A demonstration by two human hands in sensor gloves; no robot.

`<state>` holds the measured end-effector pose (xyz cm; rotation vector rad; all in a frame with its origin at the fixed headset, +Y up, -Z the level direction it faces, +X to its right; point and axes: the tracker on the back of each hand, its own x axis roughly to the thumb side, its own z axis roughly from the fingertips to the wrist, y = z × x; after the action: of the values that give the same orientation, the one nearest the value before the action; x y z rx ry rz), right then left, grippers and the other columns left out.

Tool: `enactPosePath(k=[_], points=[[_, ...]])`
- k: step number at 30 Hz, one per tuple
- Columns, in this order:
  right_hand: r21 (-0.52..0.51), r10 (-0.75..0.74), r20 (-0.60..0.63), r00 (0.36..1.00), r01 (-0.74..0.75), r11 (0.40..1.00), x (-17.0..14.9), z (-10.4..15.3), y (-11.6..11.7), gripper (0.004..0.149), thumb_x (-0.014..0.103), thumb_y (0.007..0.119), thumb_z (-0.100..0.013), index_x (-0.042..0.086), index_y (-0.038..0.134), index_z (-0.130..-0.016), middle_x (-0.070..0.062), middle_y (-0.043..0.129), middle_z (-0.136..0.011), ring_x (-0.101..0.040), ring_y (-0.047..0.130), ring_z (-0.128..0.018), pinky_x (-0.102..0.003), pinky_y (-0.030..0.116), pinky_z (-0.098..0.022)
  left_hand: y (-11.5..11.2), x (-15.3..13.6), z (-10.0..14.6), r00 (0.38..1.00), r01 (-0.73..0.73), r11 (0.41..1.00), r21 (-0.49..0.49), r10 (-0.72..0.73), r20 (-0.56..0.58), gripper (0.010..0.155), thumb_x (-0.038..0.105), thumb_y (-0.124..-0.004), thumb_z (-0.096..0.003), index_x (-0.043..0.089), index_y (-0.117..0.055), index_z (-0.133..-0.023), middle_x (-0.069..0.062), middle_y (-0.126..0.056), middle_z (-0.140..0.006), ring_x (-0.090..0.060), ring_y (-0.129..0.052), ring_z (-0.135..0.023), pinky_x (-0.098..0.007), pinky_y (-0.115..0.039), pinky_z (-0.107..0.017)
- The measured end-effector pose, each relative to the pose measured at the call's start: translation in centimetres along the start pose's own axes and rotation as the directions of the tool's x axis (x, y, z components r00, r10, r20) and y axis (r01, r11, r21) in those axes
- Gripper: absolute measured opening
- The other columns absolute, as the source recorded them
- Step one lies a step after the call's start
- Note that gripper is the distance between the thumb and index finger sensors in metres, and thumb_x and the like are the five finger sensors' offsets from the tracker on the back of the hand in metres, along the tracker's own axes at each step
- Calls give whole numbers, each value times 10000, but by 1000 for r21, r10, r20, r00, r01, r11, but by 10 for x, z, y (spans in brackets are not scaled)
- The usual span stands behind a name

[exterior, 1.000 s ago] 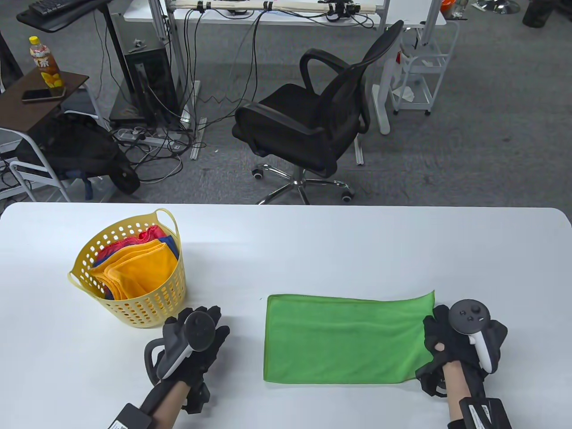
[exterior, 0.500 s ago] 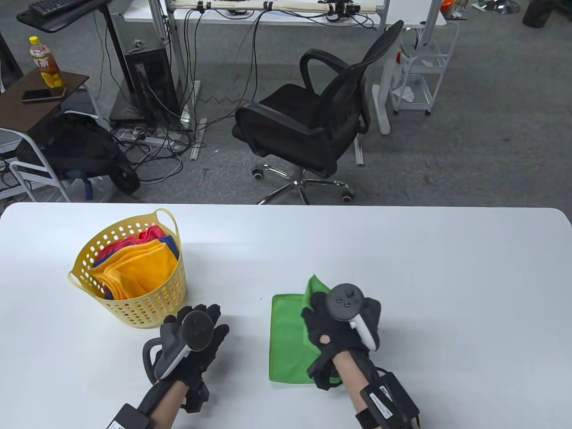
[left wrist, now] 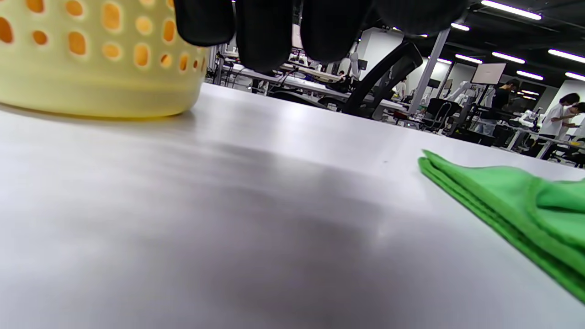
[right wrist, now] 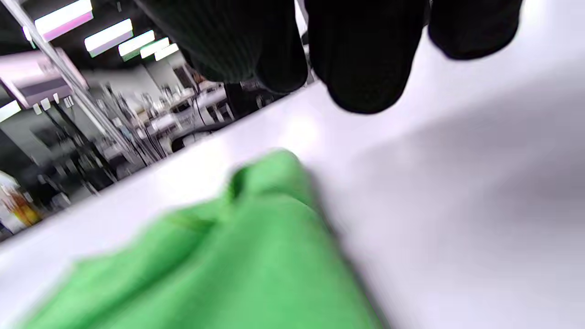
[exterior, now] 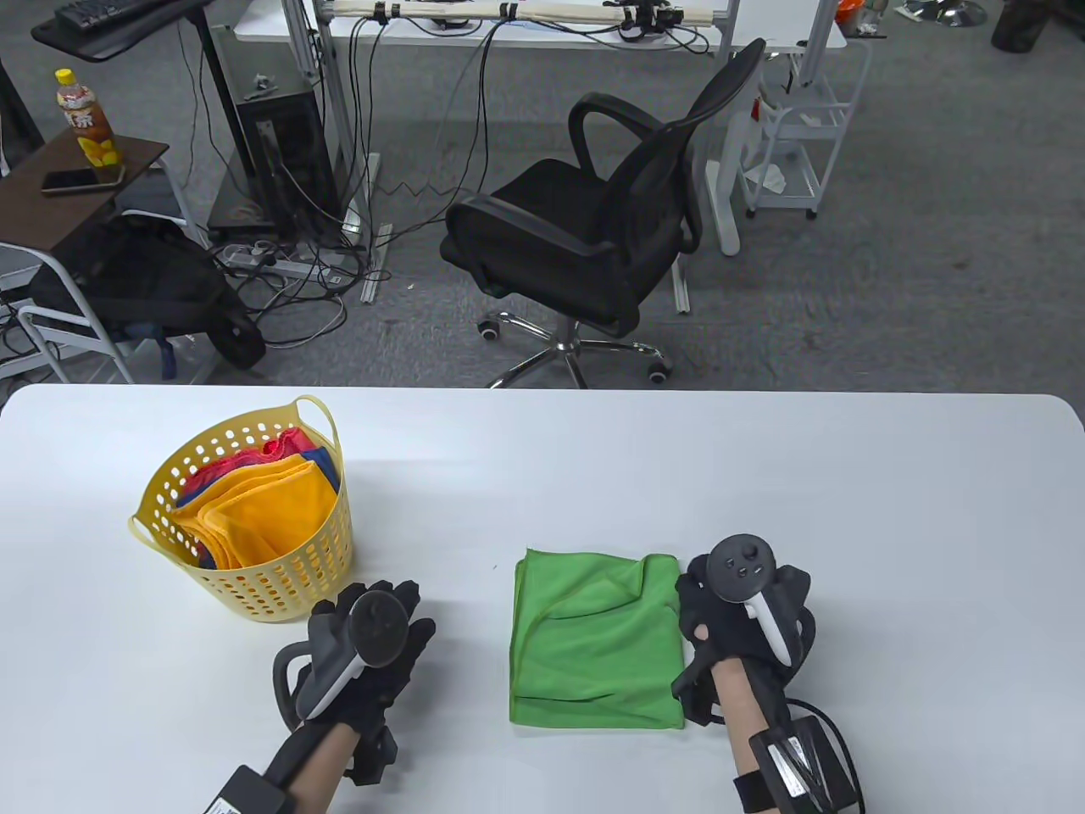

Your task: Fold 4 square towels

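Observation:
A green towel [exterior: 593,640] lies folded into a rough square on the white table [exterior: 763,475], its top layer a little rumpled. It also shows in the left wrist view [left wrist: 516,205] and the right wrist view [right wrist: 237,256]. My right hand [exterior: 708,606] is just off the towel's right edge, fingers loose, holding nothing. My left hand [exterior: 381,632] rests flat on the table left of the towel, fingers spread, empty. A yellow basket [exterior: 280,577] at the left holds folded orange, red and blue towels [exterior: 258,509].
The basket wall [left wrist: 91,59] stands close ahead of my left hand. A black office chair [exterior: 593,229] and desks stand on the floor beyond the table's far edge.
My right hand carried the towel's right half over to the left, let it go, and drew back to the right of the now square towel. My left hand stayed put.

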<state>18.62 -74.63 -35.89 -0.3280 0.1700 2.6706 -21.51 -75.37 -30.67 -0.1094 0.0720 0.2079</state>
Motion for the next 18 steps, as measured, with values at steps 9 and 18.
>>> enactPosePath(k=[9,18], points=[[31,302,169,938,-311,950,80,-22,48,625,447,822,-486,54,792,-971,-371,408,-1164,-631,378,-1005,-837,308,-609,-3,1,0,999,40,999,15,-40,1,632,601,-661,-501,371,-666,-1090,-10,-672,-1178,-355,-591,-1156,-601,-415,-872],[-228,231,410,882,-146,963,118,-18,41,387,306,830,-481,213,865,-855,-276,530,-1155,-549,488,-1010,-798,366,-623,-4,-8,-5,1000,19,1000,4,-18,-24,628,600,-661,-503,373,-669,-1089,-9,-673,-1177,-356,-590,-1156,-601,-412,-872]])
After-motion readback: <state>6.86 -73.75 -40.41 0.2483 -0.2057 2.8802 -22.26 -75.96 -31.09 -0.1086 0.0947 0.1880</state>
